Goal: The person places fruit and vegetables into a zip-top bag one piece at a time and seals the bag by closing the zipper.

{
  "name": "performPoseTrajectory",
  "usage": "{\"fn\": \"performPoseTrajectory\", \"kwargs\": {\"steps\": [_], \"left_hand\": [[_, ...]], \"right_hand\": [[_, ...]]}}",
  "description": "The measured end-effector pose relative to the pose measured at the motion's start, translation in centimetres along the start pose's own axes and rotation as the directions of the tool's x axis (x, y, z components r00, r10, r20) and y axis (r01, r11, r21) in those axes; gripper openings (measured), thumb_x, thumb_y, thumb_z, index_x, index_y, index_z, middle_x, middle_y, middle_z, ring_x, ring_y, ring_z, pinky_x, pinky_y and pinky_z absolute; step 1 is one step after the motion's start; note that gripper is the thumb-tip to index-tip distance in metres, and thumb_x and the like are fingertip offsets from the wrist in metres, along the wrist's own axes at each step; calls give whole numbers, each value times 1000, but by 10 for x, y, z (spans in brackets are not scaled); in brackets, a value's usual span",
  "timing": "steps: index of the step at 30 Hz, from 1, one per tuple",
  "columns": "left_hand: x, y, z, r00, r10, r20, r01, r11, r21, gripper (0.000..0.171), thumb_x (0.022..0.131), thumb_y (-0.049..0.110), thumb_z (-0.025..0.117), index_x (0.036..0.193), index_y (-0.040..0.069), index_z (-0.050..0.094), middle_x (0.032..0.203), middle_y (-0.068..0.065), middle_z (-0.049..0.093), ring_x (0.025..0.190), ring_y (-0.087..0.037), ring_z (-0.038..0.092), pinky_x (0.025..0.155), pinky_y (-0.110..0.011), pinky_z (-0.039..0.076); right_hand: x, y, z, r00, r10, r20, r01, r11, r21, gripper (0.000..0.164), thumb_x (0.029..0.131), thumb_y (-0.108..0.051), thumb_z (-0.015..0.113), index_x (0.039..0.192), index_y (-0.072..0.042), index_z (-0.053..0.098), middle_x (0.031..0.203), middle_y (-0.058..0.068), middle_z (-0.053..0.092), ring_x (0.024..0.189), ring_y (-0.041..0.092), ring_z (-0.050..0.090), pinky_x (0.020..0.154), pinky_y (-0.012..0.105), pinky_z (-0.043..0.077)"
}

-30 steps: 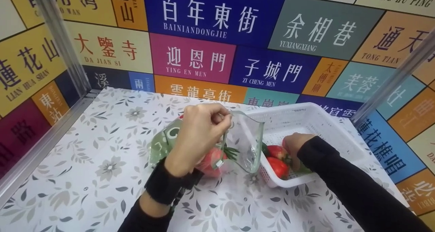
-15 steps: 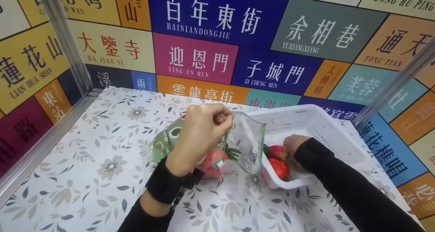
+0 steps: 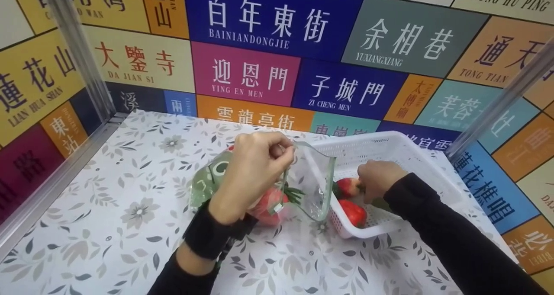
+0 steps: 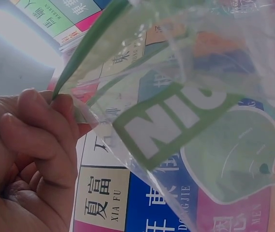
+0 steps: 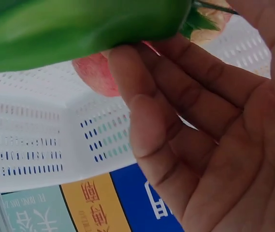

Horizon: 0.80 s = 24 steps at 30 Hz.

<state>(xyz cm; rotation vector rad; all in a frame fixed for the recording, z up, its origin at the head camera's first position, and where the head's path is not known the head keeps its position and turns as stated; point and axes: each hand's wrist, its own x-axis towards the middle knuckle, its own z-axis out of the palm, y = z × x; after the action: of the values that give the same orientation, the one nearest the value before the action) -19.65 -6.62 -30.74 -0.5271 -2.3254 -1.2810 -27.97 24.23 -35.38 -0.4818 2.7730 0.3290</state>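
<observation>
My left hand [image 3: 259, 169] pinches the green-edged rim of a clear zip bag [image 3: 309, 178], raising it on one side. In the left wrist view the bag carries a green print with white letters [image 4: 176, 121]. A red round thing [image 3: 272, 202] and thin green stalks [image 3: 295, 195] show at the bag. My right hand [image 3: 381, 178] is down in the white basket [image 3: 415, 152], fingers curled against a long, glossy green vegetable [image 5: 103, 29]; the thumb tip is hidden. Left of these fingers lie a red-and-yellow fruit [image 3: 347, 187] and a red tomato-like thing [image 3: 352, 213].
The white basket has perforated walls and overlaps the bag's right side in the head view. A pinkish-red piece [image 5: 96, 75] sits beyond the right fingers. A leaf-patterned cloth [image 3: 138, 217] covers the table. Sign-printed panels [image 3: 268, 18] and metal posts [image 3: 82, 48] enclose it.
My right hand has shifted slightly within the basket, its fingers now more visible. The red-and-yellow fruit has turned and edged left, showing its yellow part. The left hand keeps the bag where it was.
</observation>
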Motion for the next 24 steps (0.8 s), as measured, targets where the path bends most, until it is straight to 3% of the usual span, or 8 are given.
{"fn": "performPoseTrajectory", "kwargs": {"steps": [6,11,17,24], "left_hand": [[-1,-1,0,1000,9,-5,-8,1000,5,11,88,11,68,84,11,79,65,4,67,55,-6,57,55,-20,51],[-2,-2,-2,1000,2,-5,-2,1000,8,11,88,12,69,84,12,79,66,4,68,55,-6,57,55,-20,52],[-2,-2,-3,1000,0,-1,0,1000,11,12,89,12,68,85,11,79,66,4,68,55,-7,58,55,-20,52],[-1,-3,-3,1000,15,-9,-15,1000,16,12,89,12,67,85,11,79,65,5,68,54,-6,57,53,-19,52]], "right_hand": [[-13,14,-14,995,-43,-87,53,991,121,17,71,-25,83,71,-12,71,66,-1,65,59,17,55,55,31,48],[-30,30,-22,991,-24,-134,59,962,265,17,75,-21,80,83,-9,71,75,2,70,67,17,60,65,34,52],[-56,40,-23,974,32,-223,56,924,378,22,78,-19,78,96,-9,69,84,6,72,75,18,63,66,32,53],[-92,37,-14,922,170,-347,56,830,555,26,86,-24,77,106,-13,66,102,7,71,91,22,69,73,27,59]]}}
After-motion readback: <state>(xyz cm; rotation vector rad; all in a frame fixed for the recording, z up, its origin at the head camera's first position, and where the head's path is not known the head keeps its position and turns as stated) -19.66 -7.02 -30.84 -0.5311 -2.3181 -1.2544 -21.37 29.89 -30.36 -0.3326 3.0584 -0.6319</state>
